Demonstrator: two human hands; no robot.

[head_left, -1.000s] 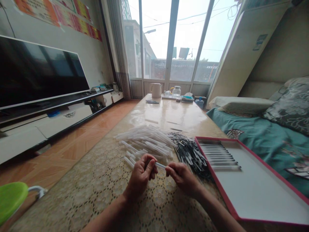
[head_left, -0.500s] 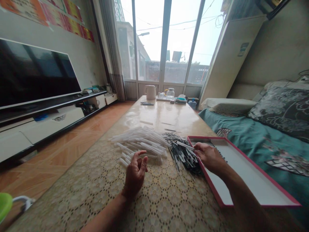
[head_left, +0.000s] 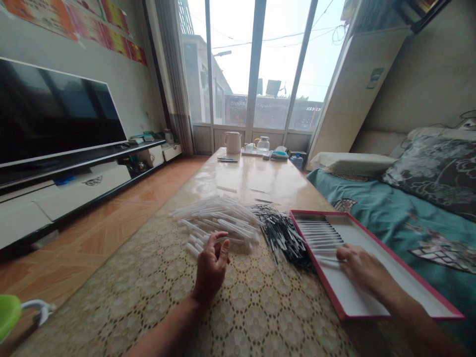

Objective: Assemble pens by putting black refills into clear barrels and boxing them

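Note:
My right hand [head_left: 362, 267] reaches into a shallow white box with a pink-red rim [head_left: 405, 267] and pinches the end of a white pen [head_left: 326, 259]. That pen lies below a row of similar dark-ended pens [head_left: 320, 233] on the box floor. Over the patterned table, my left hand [head_left: 212, 260] holds nothing; its thumb and index finger are apart and the other fingers curl. Just beyond it is a heap of translucent white pen barrels [head_left: 223, 215]. A pile of thin black-and-white pen refills [head_left: 284, 238] lies between the barrels and the box, touching or very near the box's left wall.
A few loose thin sticks [head_left: 263, 201] lie farther up the table [head_left: 241, 173]. At the far end stand a beige jug [head_left: 232, 143], a glass pot [head_left: 263, 144] and a tissue pack [head_left: 279, 154]. A bed or sofa with teal cover [head_left: 372, 208] runs along the right; a green seat [head_left: 9, 315] is at lower left.
My right hand has parted from the left and carried the white pen rightward into the box, lowering it below the row. My left hand has let go and opened. The view has turned slightly right.

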